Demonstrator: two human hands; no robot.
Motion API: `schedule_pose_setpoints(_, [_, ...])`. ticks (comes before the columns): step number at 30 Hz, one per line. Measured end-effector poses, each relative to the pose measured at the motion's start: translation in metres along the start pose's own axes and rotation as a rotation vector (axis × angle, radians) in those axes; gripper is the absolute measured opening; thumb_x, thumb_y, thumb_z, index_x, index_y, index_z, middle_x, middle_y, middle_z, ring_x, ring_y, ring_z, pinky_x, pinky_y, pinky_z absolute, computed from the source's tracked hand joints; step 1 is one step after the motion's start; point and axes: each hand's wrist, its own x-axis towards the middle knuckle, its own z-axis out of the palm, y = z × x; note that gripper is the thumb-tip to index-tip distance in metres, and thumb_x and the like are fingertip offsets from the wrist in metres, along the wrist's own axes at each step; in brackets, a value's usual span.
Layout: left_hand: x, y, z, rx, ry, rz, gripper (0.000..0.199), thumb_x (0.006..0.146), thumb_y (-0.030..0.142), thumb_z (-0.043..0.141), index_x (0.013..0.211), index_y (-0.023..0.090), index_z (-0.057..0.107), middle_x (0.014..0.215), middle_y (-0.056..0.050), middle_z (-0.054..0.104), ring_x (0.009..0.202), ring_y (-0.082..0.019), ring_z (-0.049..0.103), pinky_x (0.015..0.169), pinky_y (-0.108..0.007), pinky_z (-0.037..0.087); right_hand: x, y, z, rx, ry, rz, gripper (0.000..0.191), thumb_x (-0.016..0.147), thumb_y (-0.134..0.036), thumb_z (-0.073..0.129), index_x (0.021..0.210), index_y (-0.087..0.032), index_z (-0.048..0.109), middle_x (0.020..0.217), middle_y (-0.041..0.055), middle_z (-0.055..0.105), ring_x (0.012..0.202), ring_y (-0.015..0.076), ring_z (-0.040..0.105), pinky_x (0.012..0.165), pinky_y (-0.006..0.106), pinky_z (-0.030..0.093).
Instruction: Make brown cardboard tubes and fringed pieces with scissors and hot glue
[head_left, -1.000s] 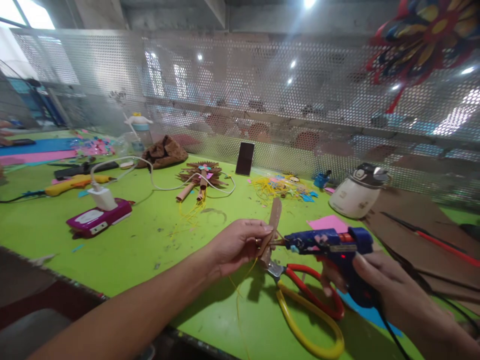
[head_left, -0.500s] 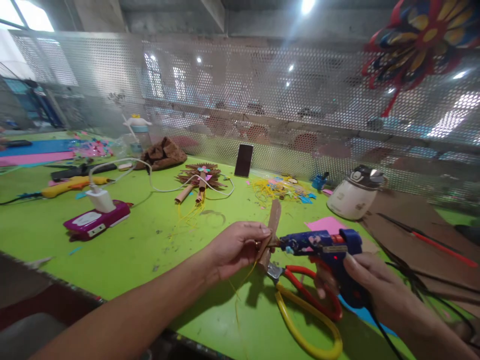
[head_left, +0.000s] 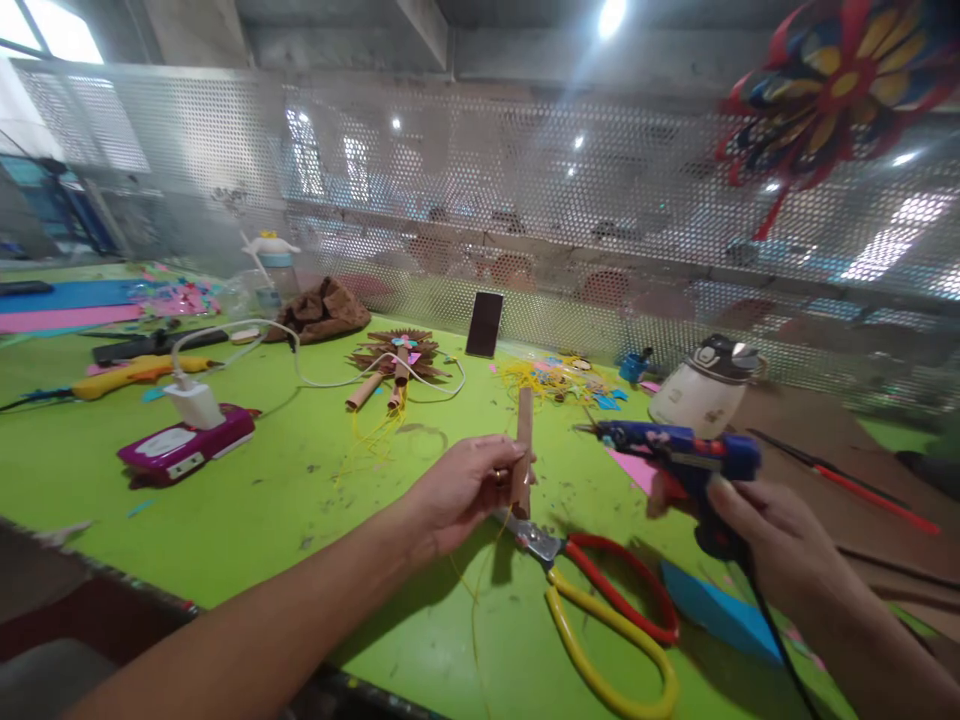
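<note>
Upright between the fingers of my left hand (head_left: pixel 472 490) is a brown cardboard strip (head_left: pixel 523 440), rolled or folded at its lower end. Thin yellow strands (head_left: pixel 474 590) hang below it. My right hand (head_left: pixel 757 525) grips a dark blue glue gun (head_left: pixel 675 448), its nozzle pointing left and apart from the cardboard. Scissors (head_left: pixel 619 610) with one red and one yellow handle lie on the green table (head_left: pixel 262 530) beneath and between my hands.
Farther back are a brown spiky paper piece (head_left: pixel 397 360), a phone (head_left: pixel 485 323), yellow shreds (head_left: pixel 555 380) and a white kettle (head_left: pixel 701 390). At left lie a purple power strip (head_left: pixel 187 445) and a yellow glue gun (head_left: pixel 142 372). Brown cardboard (head_left: pixel 817 430) covers the right side.
My right hand has drawn the blue glue gun right and slightly up, off the cardboard. The strip in my left hand now stands straighter and a little farther left.
</note>
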Motion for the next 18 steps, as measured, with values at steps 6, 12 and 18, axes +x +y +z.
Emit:
schedule_pose_setpoints(6, [-0.002, 0.001, 0.005, 0.039, 0.0, -0.001, 0.015, 0.072, 0.023, 0.068, 0.074, 0.012, 0.059, 0.069, -0.003, 0.06, 0.064, -0.012, 0.054, 0.062, -0.025, 0.044, 0.023, 0.037, 0.008, -0.614, -0.033, -0.243, 0.03, 0.082, -0.028, 0.057, 0.109, -0.017, 0.061, 0.102, 0.0123, 0.063, 0.092, 0.0265, 0.058, 0.078, 0.039, 0.047])
schedule_pose_setpoints(12, [-0.006, 0.001, 0.008, 0.041, -0.02, -0.006, 0.019, 0.07, 0.025, 0.073, 0.081, 0.013, 0.062, 0.076, -0.003, 0.061, 0.064, -0.011, 0.054, 0.065, -0.025, 0.042, 0.024, 0.041, 0.009, -0.692, -0.181, -0.213, 0.034, 0.08, -0.03, 0.062, 0.112, -0.02, 0.062, 0.111, 0.0127, 0.06, 0.103, 0.0276, 0.055, 0.088, 0.045, 0.045])
schedule_pose_setpoints(18, [-0.004, -0.006, 0.008, 0.084, -0.041, 0.077, 0.024, 0.071, 0.028, 0.073, 0.087, 0.012, 0.065, 0.084, -0.007, 0.063, 0.076, -0.014, 0.056, 0.07, -0.026, 0.041, 0.009, -0.035, 0.045, -0.278, -0.146, -0.091, 0.043, 0.087, -0.037, 0.054, 0.127, -0.022, 0.049, 0.12, 0.0115, 0.059, 0.104, 0.0239, 0.058, 0.089, 0.044, 0.048])
